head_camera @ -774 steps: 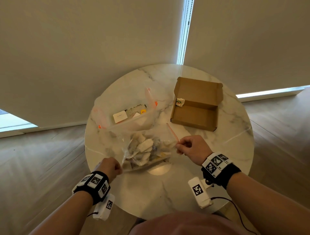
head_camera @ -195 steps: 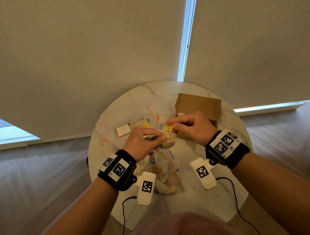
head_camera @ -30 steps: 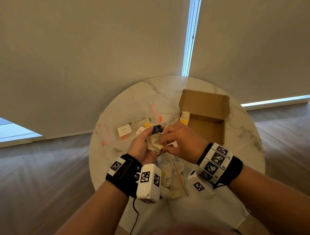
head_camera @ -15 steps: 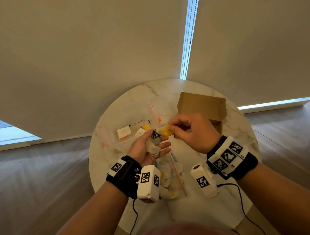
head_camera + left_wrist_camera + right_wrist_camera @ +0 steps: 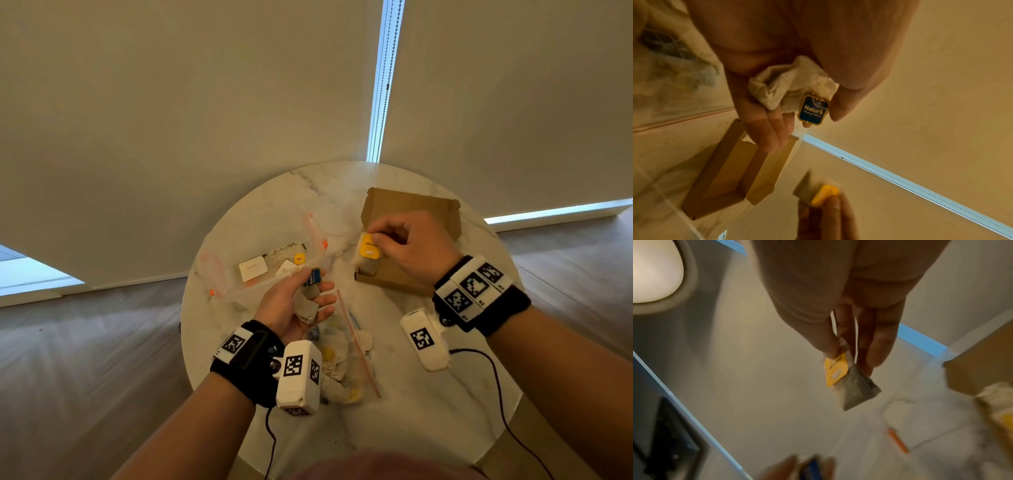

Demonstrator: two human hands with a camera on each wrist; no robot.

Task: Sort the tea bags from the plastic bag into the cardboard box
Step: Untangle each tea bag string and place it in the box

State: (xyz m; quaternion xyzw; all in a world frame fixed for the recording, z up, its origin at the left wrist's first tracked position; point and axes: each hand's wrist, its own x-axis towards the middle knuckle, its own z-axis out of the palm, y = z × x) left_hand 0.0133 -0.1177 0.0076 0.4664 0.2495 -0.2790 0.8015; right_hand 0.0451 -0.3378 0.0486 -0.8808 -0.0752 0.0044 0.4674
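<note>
Our right hand (image 5: pixel 407 245) pinches a yellow-tagged tea bag (image 5: pixel 368 253) over the cardboard box (image 5: pixel 411 209) near the table's (image 5: pixel 428 411) far edge; our left hand (image 5: pixel 294 306) cradles a blue-tagged tea bag (image 5: pixel 789 91), thumb pressing it, above the plastic bag (image 5: pixel 346 359).

Both forearms bare, no sleeves. Left hand (image 5: pixel 291 310) and right hand (image 5: pixel 412 245) each wear a wide black wrist strap (image 5: pixel 246 365) with white plates carrying black square fiducial tags: one tag visible on the left strap, three in a row on the right strap (image 5: pixel 474 286). A white rounded camera module (image 5: pixel 298 375) hangs off each strap, also tagged. Thin black cable (image 5: pixel 493 373) trails from each module.
</note>
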